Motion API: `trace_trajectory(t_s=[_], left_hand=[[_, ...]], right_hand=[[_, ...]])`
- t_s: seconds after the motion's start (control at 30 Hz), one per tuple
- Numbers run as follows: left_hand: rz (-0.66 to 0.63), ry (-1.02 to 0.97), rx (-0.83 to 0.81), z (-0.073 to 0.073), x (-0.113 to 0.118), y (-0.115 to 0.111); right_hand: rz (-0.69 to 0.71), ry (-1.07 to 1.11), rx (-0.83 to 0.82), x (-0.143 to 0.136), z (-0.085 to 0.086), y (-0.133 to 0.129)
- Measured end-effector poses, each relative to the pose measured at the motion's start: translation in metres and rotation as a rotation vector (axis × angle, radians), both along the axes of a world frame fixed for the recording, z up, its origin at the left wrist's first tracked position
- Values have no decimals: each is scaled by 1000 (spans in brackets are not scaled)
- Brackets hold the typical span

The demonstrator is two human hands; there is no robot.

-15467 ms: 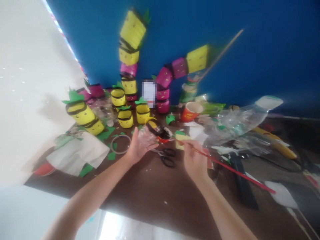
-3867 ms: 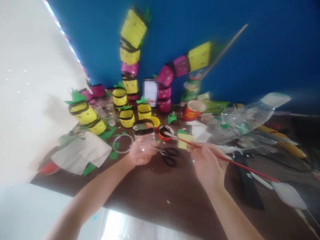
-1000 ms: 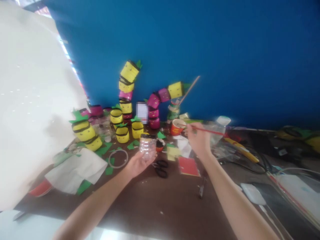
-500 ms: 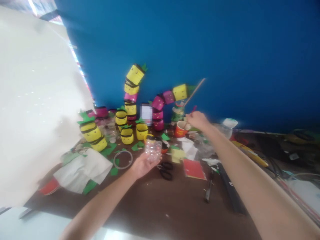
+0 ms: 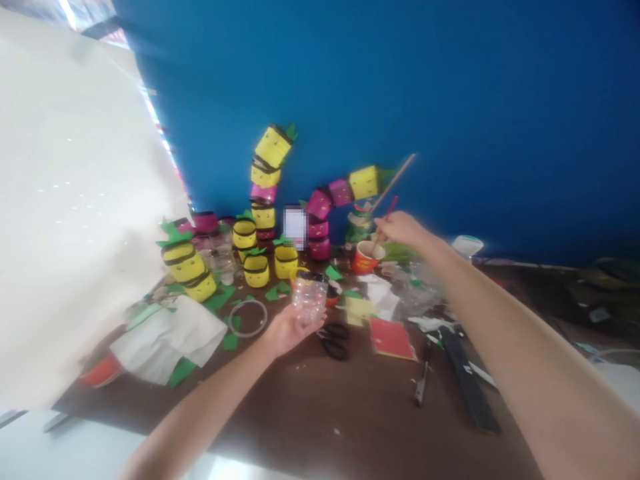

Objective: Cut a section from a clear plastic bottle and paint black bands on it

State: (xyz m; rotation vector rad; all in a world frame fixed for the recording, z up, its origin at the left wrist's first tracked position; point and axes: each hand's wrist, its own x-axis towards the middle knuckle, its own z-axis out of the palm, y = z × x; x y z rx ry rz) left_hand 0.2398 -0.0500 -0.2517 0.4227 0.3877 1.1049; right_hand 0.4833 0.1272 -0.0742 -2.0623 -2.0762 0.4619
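My left hand (image 5: 293,328) is wrapped from below around a clear plastic cup (image 5: 311,300), which looks like a cut bottle base with a dark band at its rim. It is held above the table. My right hand (image 5: 403,229) pinches a thin purple-handled paintbrush (image 5: 393,205) over a red paper cup (image 5: 365,260). The brush slants down into that paper cup, so its tip is hidden. Black-handled scissors (image 5: 334,341) lie just right of my left hand.
Yellow pots (image 5: 256,272) and a curved yellow-and-purple stack (image 5: 263,177) stand by the blue wall. A tape ring (image 5: 249,319), white cloth (image 5: 170,337), red square packet (image 5: 393,338), cutter (image 5: 423,383) and black bar (image 5: 470,387) lie on the brown table (image 5: 300,420).
My right hand has risen slightly over the paper cup, with the brush still in it. My left hand keeps the clear cup in nearly the same place. The view has shifted a little.
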Motion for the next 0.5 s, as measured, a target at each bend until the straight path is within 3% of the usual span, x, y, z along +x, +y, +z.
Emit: trace_trajectory(t_s=[0.5], left_hand=[[19,-13,-2,1,0,-1]], right_hand=[[9,10,-48,-1,4,-5]])
